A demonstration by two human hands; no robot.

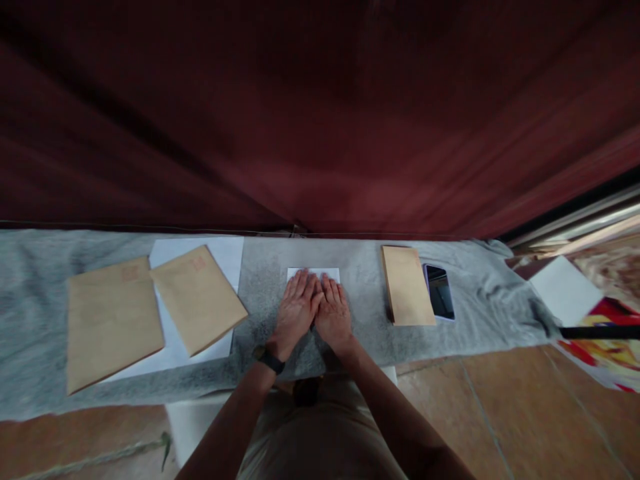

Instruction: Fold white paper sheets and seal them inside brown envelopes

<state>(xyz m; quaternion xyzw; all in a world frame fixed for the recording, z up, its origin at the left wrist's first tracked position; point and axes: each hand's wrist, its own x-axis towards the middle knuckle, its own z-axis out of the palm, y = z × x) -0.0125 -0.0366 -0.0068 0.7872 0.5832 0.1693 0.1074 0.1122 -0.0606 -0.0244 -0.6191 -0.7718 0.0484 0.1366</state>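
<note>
White paper (313, 274) is lying at the middle of the tabletop, on a grey felt-like cloth (360, 280), and only its far strip is showing beyond the fingertips. This strip is running from left to right, with straight edges and square corners. How far the sheet is reaching toward the person I cannot tell, because the hands are covering it.

At the far left, a flat brown envelope (113, 320) is resting with its long axis pointing away from the person. A second brown envelope (197, 300) is lying just beside it, turned at an angle. Both are lying partly on smooth white sheets (220, 257).

The left hand (296, 313), with a dark wristband (271, 361), is lying open and flat, palm down on the paper and grasping nothing. The right hand (334, 317) is lying the same way, touching the left one.

To the right, a narrow brown envelope (407, 285) is pointing away from the person. A glossy dark phone (439, 292) is lying just beside it, parallel.
</note>
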